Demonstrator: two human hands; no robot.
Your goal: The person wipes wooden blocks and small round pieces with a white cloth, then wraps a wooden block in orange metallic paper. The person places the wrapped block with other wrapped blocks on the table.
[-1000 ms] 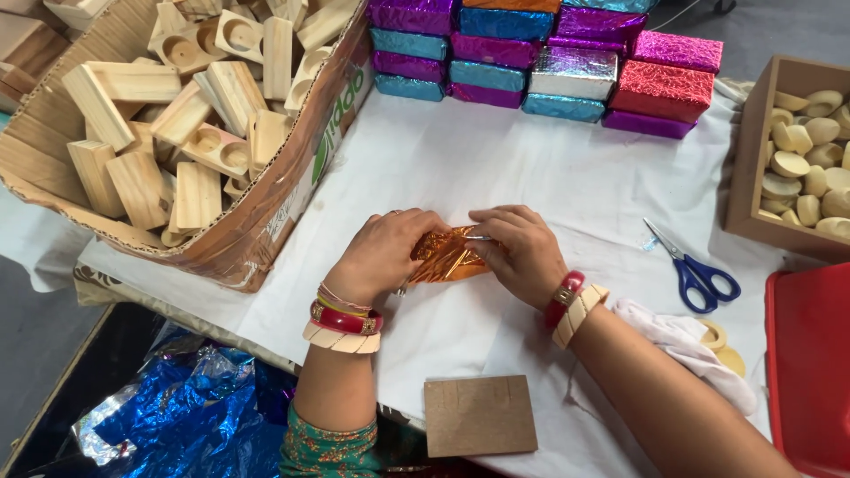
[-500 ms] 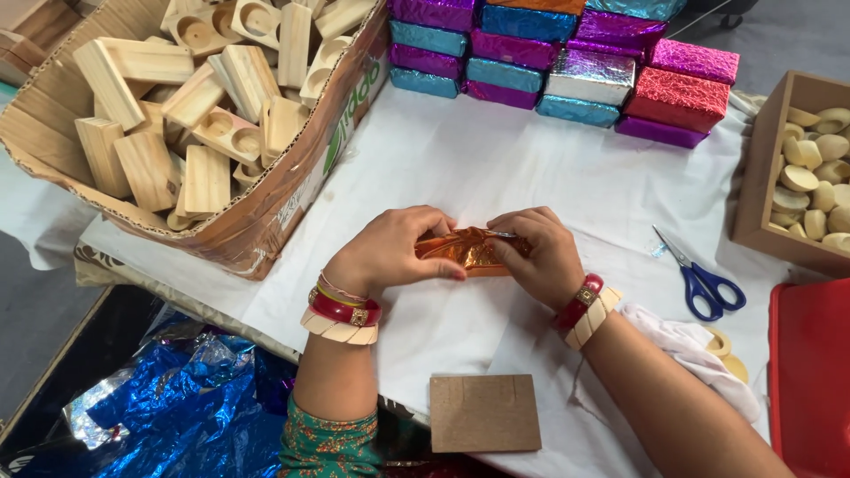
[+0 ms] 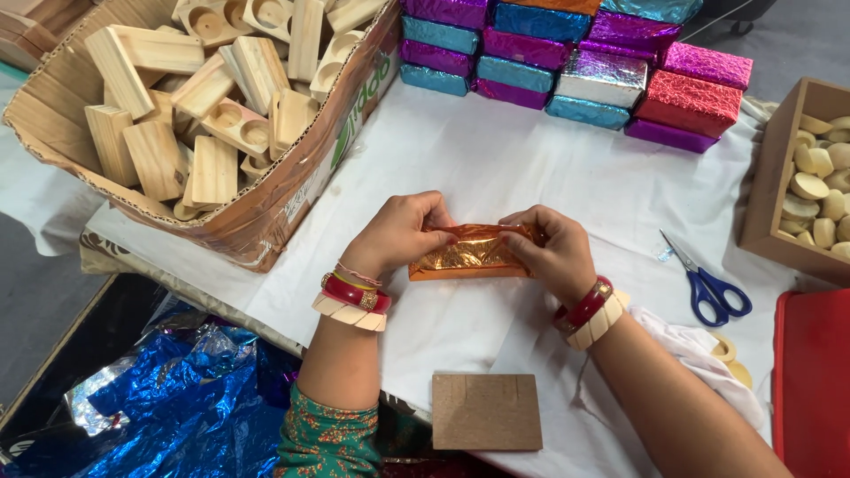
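I hold an orange foil block (image 3: 469, 254) between both hands at the middle of the frame, just above the white cloth on the table (image 3: 496, 159). My left hand (image 3: 398, 232) pinches its left end, fingers curled over the top edge and thumb underneath. My right hand (image 3: 553, 252) grips the right end the same way, fingertips pressing the foil down at the upper corner. The foil is crinkled and lies lengthwise between my hands, level with the table.

On each wrist I wear red and cream bangles (image 3: 352, 299).

In the upper left of the frame stands a cardboard box (image 3: 266, 199) heaped with bare wooden blocks (image 3: 155, 155), some with round hollows. Along the top, right of centre, wrapped blocks (image 3: 611, 75) in purple, blue, silver, pink and red foil are stacked in rows. At the right edge an open wooden box (image 3: 768, 190) holds pale round pieces (image 3: 823, 195). Blue-handled scissors (image 3: 708, 283) lie on the cloth to the right of my right hand, well apart from it. A red tray (image 3: 810, 381) fills the lower right corner, and a crumpled white rag (image 3: 699, 354) lies beside my right forearm.

Near the bottom centre a flat brown board (image 3: 487, 412) rests at the table's edge. Loose blue foil (image 3: 168, 416) is bunched in the lower left, below the table.
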